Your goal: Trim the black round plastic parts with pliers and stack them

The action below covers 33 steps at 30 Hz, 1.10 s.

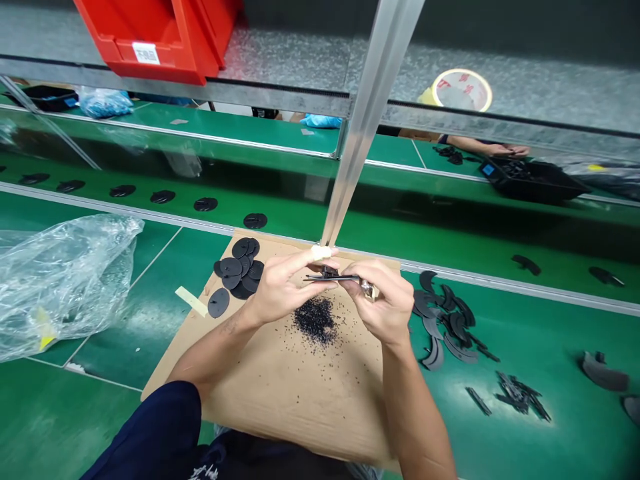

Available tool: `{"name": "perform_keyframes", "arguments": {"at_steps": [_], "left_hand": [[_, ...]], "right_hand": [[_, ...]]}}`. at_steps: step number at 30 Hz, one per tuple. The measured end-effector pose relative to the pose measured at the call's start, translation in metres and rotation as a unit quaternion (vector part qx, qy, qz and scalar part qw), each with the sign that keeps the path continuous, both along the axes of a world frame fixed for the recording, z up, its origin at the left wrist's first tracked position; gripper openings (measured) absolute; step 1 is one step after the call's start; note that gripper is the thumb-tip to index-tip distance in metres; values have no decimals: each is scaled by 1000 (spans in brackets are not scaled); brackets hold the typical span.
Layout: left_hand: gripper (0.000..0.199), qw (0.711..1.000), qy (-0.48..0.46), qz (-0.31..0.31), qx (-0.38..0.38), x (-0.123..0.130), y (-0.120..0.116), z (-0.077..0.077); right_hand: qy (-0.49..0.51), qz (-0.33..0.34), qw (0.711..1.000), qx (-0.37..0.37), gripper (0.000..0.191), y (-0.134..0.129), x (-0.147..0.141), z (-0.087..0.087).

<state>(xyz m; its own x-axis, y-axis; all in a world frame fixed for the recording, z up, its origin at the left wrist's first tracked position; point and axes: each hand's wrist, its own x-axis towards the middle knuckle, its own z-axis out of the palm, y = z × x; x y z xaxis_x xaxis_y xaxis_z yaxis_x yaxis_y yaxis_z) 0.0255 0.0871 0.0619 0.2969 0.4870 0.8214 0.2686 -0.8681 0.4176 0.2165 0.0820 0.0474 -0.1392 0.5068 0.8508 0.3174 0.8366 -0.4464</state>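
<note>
A green table (160, 293) is spreading beneath the work, with a sheet of brown cardboard (350, 413) covering its near-middle portion. Above the cardboard's far edge, a thin black part (327, 276) is hanging between the hands, its flat side nearly edge-on to the view and its long axis running left to right, from one hand to the other. The left hand (275, 287) is pinching its left portion between thumb and fingers, one fingertip wearing a pale covering (321, 253). The right hand (387, 300) is gripping its right end, and a small shiny metal piece (367, 288) is showing among those fingers; what it is cannot be made out. Neither hand is lying clearly nearer, since both are touching the part.

Just on the near side of the part, a loose heap of tiny black pieces (315, 320) is resting on the cardboard. Black discs (231, 267) are overlapping beside the left hand, at the cardboard's far left corner. Beyond the right hand, curved black pieces (457, 327) are lying in a cluster on the table, with slim black strips (520, 397) sitting nearer its near right corner. A clear plastic bag (75, 280) is slumping toward the table's left edge. Farther off, a red bin (150, 60) and a roll of tape (463, 90) are sitting on a metal shelf (300, 60), while a co-worker's hands (505, 150) are showing beyond it at right.
</note>
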Motion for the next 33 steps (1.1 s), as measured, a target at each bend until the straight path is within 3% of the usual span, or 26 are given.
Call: {"name": "perform_keyframes", "arguments": {"at_steps": [5, 12, 16, 22, 25, 28, 31, 33], "left_hand": [[30, 999, -16, -31, -23, -1, -3, 5], [42, 997, -45, -12, 54, -1, -2, 1], [41, 998, -37, -31, 39, 0, -1, 0], [30, 997, -42, -11, 62, 0, -2, 2], [24, 999, -10, -32, 23, -1, -2, 4], [25, 998, 19, -47, -39, -3, 2, 4], [25, 996, 5, -4, -93, -8, 10, 2], [27, 993, -8, 40, -113, -12, 16, 1]], "right_hand": [[34, 23, 998, 37, 6, 2, -7, -4], [18, 44, 998, 45, 13, 3, -5, -4], [-2, 33, 999, 39, 16, 2, -2, -2], [-14, 42, 999, 20, 11, 0, 0, -3], [0, 65, 998, 6, 9, -1, -2, 0], [30, 63, 996, -57, 2, 2, -1, 2], [55, 34, 976, -209, 20, 13, 6, -6], [13, 67, 941, -332, 28, 20, 14, -18]]}}
